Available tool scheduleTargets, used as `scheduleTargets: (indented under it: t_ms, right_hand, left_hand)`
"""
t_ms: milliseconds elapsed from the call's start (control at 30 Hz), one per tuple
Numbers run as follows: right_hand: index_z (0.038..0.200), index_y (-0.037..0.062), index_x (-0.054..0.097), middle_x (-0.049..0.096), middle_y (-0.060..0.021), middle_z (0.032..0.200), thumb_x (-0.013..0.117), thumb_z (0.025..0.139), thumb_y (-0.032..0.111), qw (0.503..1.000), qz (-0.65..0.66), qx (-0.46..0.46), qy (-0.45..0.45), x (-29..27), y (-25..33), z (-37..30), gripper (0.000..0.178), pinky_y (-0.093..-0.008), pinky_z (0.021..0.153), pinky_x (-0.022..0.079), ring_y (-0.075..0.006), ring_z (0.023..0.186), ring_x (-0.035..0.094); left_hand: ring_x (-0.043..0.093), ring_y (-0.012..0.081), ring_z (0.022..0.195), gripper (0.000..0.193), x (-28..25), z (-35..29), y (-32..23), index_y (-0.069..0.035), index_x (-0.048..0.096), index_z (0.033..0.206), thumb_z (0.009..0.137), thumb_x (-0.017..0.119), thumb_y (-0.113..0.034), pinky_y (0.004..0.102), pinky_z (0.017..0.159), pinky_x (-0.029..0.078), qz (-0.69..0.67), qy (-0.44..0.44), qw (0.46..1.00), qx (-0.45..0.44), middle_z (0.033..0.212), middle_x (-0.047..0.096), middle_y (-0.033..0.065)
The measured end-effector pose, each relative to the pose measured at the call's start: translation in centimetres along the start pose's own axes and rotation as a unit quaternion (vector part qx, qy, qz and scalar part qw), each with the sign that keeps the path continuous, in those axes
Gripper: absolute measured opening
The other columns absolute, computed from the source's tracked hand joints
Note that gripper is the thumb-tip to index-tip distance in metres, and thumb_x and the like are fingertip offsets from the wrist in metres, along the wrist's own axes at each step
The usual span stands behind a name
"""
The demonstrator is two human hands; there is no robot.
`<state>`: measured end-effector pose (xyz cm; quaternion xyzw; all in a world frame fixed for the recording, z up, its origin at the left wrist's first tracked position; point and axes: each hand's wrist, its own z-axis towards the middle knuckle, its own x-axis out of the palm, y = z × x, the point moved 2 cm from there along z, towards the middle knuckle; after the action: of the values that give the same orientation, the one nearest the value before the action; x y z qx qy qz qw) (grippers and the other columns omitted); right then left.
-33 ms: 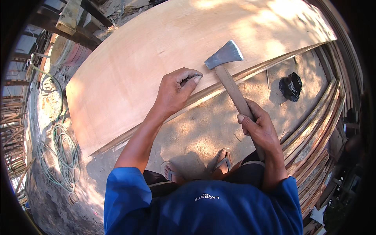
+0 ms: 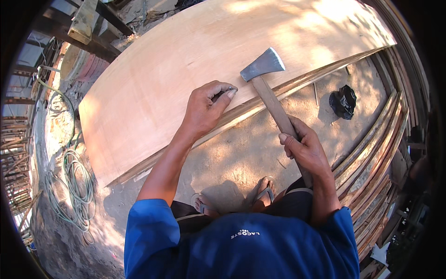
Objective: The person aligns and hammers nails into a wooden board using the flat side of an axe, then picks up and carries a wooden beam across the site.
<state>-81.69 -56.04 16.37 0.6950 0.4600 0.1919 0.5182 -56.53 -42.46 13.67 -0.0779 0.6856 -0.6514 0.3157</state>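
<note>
R hand (image 2: 304,146) wrapped round hatchet (image 2: 274,102), long axis up-L, blade (image 2: 263,65) over wood panel (image 2: 153,93), just up-R of nearer L hand (image 2: 203,107), pinching sm. dark item (image 2: 232,89), ID unclear.

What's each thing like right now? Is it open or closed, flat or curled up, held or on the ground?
Left hand, closed, thumb against fingers; too small to tell what's inside.
Right hand, closed.
Hatchet, held by its handle in the right hand.
Wooden board, lying flat, partly sunlit.
Hose, loosely coiled on the ground.
Black plastic, crumpled on the ground.
Sandals, worn.
</note>
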Motion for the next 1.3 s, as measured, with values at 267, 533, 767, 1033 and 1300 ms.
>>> scheduleTargets:
  t_ms: [267, 533, 767, 1033, 1300]
  right_hand:
    - [0.142, -0.0033, 0.052, 0.056, -0.0003, 0.081, 0.065, 0.1, 0.016, 0.997, 0.061, -0.053, -0.015, -1.2, -2.6, -1.1, 0.048, -0.025, 0.052, 0.045, -0.0076, 0.059, 0.055]
    - [0.139, -0.0045, 0.053, 0.064, -0.0037, 0.086, 0.067, 0.1, 0.015, 0.974, 0.027, -0.213, -0.076, -1.6, -3.9, -5.0, 0.046, -0.0259, 0.057, 0.047, -0.0082, 0.064, 0.057]
    - [0.149, 0.0022, 0.048, 0.06, -0.0009, 0.087, 0.059, 0.106, 0.016, 0.964, 0.054, -0.247, -0.086, -2.8, -4.5, -6.8, 0.046, -0.0202, 0.052, 0.04, -0.0037, 0.061, 0.051]
    - [0.153, 0.0091, 0.047, 0.073, -0.0216, 0.108, 0.062, 0.1, 0.01, 0.92, -0.219, -0.306, -0.112, -1.4, 0.0, -5.9, 0.055, -0.0402, 0.078, 0.055, -0.0267, 0.089, 0.072]
    - [0.154, 0.0213, 0.046, 0.068, -0.0209, 0.093, 0.058, 0.101, 0.016, 0.82, -0.384, -0.378, -0.192, 0.2, 6.3, -5.0, 0.055, -0.0527, 0.076, 0.056, -0.0418, 0.084, 0.07]
  left_hand:
    - [0.069, 0.0254, 0.079, 0.023, 2.4, 0.2, -1.1, -0.003, 0.075, 0.106, 0.096, 0.066, -0.022, 0.0362, 0.074, 0.053, 0.217, -0.097, 0.961, 0.14, 0.091, 0.073, 0.0148]
    - [0.071, 0.0292, 0.077, 0.022, 2.1, -0.8, -0.2, -0.006, 0.076, 0.096, 0.09, 0.072, -0.027, 0.0389, 0.072, 0.055, 0.275, -0.162, 0.936, 0.148, 0.088, 0.075, 0.0134]
    - [0.073, 0.0325, 0.083, 0.028, 2.6, -0.7, -1.1, -0.009, 0.079, 0.093, 0.086, 0.07, -0.035, 0.0433, 0.077, 0.057, 0.276, -0.157, 0.944, 0.094, 0.087, 0.076, 0.0135]
    - [0.074, 0.0282, 0.084, 0.031, 1.1, -1.3, 0.2, -0.011, 0.08, 0.1, 0.087, 0.071, -0.038, 0.0389, 0.078, 0.057, 0.25, -0.135, 0.958, 0.046, 0.093, 0.078, 0.0114]
    - [0.074, 0.0312, 0.083, 0.03, 1.8, -0.3, -0.5, -0.011, 0.081, 0.097, 0.085, 0.07, -0.036, 0.0412, 0.078, 0.057, 0.202, -0.106, 0.974, 0.01, 0.089, 0.077, 0.0137]
